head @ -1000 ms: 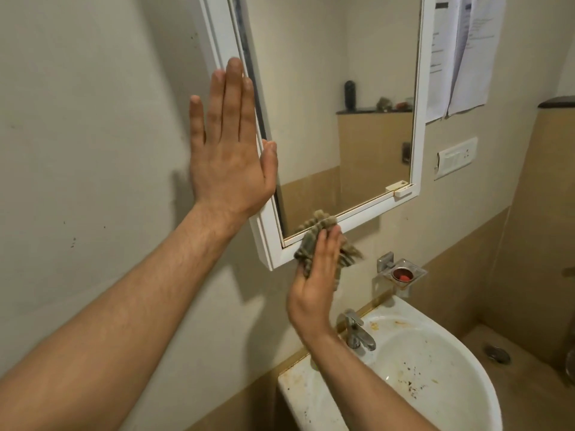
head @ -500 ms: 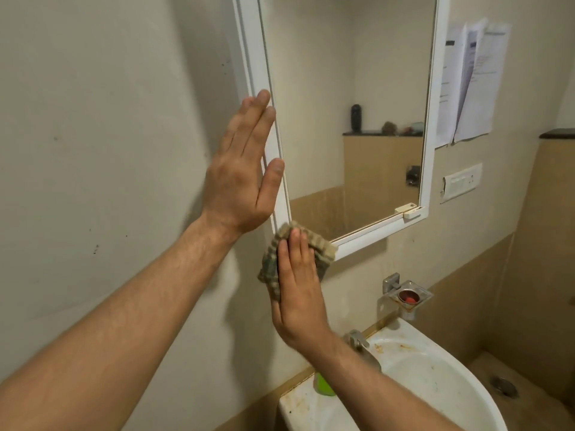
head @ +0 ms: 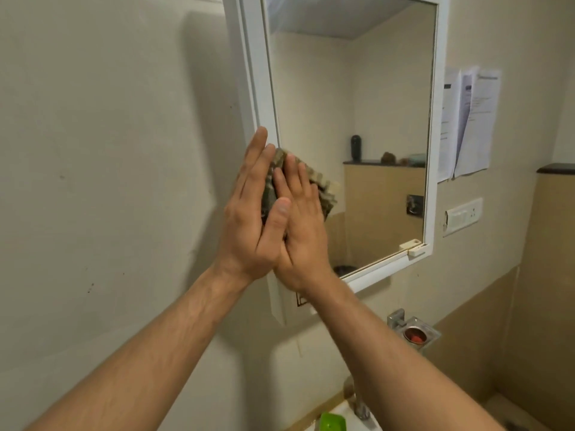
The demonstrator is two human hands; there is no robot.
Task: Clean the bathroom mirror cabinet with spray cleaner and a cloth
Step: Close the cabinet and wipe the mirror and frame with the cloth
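The white-framed mirror cabinet point(head: 259, 73) hangs on the wall at centre. My right hand point(head: 303, 231) presses a checked olive cloth point(head: 323, 188) flat against the lower left part of the mirror with straight fingers. My left hand point(head: 249, 219) lies flat against the cabinet's left edge, fingers straight and pointing up, its thumb over the back of my right hand. The cloth shows between and above the two hands. No spray cleaner is in view.
Papers point(head: 469, 126) hang on the wall right of the cabinet, above a switch plate point(head: 463, 216). Below are a metal soap holder point(head: 413, 334), a tap point(head: 361, 409), a green object point(head: 333, 421) and a dark ledge point(head: 557, 168) at the right edge.
My right hand slid the cloth from the cabinet's bottom left corner up onto the mirror's left side. My left hand stayed on the left edge; both hands now touch. The view tilted upward.
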